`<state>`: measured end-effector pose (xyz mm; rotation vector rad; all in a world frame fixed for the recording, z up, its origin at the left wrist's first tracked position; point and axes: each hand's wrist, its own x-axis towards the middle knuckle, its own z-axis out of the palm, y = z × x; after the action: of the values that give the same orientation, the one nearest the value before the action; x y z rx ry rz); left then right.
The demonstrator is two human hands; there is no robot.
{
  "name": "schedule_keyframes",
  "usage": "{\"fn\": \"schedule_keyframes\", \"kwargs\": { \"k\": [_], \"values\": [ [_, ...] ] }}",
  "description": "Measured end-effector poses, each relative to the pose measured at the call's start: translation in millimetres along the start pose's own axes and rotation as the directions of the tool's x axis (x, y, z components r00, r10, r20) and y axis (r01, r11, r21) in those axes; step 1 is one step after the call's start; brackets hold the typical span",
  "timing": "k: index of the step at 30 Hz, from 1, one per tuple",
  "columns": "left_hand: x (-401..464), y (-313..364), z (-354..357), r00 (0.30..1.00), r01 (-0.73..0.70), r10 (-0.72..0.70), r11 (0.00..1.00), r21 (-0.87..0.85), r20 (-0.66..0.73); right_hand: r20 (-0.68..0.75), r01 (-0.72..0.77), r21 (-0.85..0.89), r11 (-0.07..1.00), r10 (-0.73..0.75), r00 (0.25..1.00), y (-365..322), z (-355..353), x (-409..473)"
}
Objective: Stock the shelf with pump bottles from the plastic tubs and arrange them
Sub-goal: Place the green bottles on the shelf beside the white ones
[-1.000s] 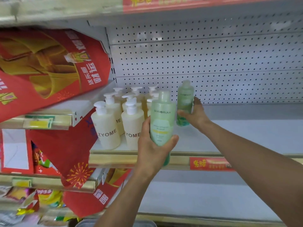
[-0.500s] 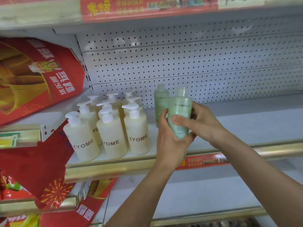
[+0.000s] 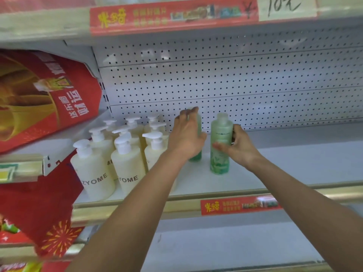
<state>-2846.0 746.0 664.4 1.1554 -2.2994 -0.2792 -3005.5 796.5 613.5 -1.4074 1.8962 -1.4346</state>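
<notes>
Two green bottles stand on the white shelf (image 3: pixel 294 165). My left hand (image 3: pixel 186 134) wraps the rear green bottle (image 3: pixel 196 157), hiding most of it; only its base and a strip of its side show. My right hand (image 3: pixel 238 147) grips the front green bottle (image 3: pixel 220 142), which stands upright on the shelf a little to the right. Several cream pump bottles (image 3: pixel 125 165) labelled ZYOME stand in rows at the left of the same shelf, close to my left forearm.
A perforated white back panel (image 3: pixel 235 85) closes the shelf behind. Red banners (image 3: pixel 49 99) hang over the left shelving. A gold rail with a red price strip (image 3: pixel 238 206) edges the shelf front. A lower white shelf (image 3: pixel 235 244) lies below.
Both hands held one green bottle in front of the shelf. Now that bottle stands on the shelf in my right hand, and my left hand has moved back onto the rear bottle.
</notes>
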Motion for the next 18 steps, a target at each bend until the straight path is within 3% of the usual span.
{"fn": "schedule_keyframes", "kwargs": {
  "k": [7, 18],
  "values": [
    [29, -9, 16, 0.988, 0.073, -0.088, 0.991, 0.115, 0.127, -0.003, -0.027, 0.009, 1.0, 0.027, 1.0, 2, 13, 39],
    [30, -12, 26, 0.994, 0.079, -0.095, 0.971, 0.226, 0.061, -0.041, -0.05, -0.015, 0.999, 0.049, 0.998, 4, 24, 62]
  ]
}}
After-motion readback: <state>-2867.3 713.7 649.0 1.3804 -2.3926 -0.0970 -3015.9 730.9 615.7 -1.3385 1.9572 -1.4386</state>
